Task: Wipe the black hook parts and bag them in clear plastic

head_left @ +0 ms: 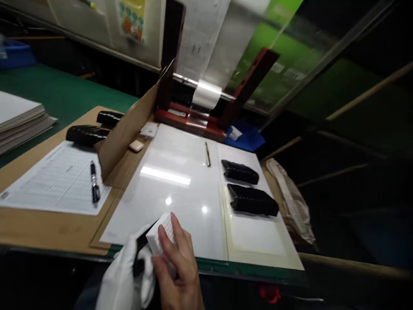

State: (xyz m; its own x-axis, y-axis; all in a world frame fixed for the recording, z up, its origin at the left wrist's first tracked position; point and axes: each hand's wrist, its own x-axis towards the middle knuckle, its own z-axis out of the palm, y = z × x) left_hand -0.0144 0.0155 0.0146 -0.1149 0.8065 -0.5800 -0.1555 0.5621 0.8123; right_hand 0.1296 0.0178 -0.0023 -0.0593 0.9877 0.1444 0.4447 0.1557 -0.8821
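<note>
At the front edge of the table, my left hand [121, 273], in a white glove, is closed around a black piece [141, 241]; most of that piece is hidden. My right hand [180, 262], bare, grips a white rectangular block [161, 234] with a finely patterned face. Block and black piece are close together, and I cannot tell whether they touch. Beyond the hands lies a glossy white sheet [174, 189] with a gold and dark pen [207, 154] on it. Two black stitched pieces [253, 200] rest on the right side of the board.
To the left, a printed sheet [54, 178] bears a black pen [94, 183], beside an upright cardboard divider [124, 129]. More black pieces [87, 134] sit behind the sheet. A dark red stand with a tape roll [206, 94] and a blue tray [247, 137] are at the back.
</note>
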